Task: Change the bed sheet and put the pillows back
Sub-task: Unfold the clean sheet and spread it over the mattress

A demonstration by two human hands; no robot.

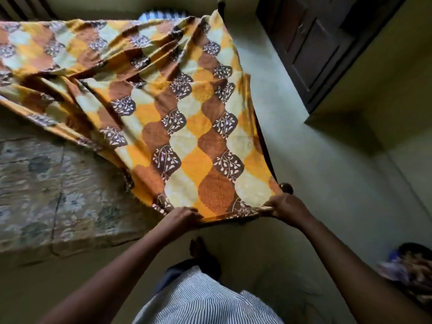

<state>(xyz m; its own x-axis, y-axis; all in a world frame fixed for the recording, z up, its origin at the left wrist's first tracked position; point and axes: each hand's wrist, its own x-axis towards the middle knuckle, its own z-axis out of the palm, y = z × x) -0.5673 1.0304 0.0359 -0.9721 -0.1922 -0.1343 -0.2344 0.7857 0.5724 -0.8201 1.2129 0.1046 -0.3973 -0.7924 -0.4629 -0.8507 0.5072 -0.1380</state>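
Both hands hold the sheet (187, 118) by its near edge, above the mattress (58, 195).

Arms reach forward. The left hand (184, 215) and right hand (285, 208) each clench the hem, which runs taut between them. The sheet, with orange, brown and cream waves and leaf prints, drapes in folds across the flowered mattress.

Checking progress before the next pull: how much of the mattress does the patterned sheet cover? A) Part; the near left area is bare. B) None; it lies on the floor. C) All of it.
A: the sheet covers the far side, the mattress shows bare at near left; left hand and right hand hold the sheet's near edge.
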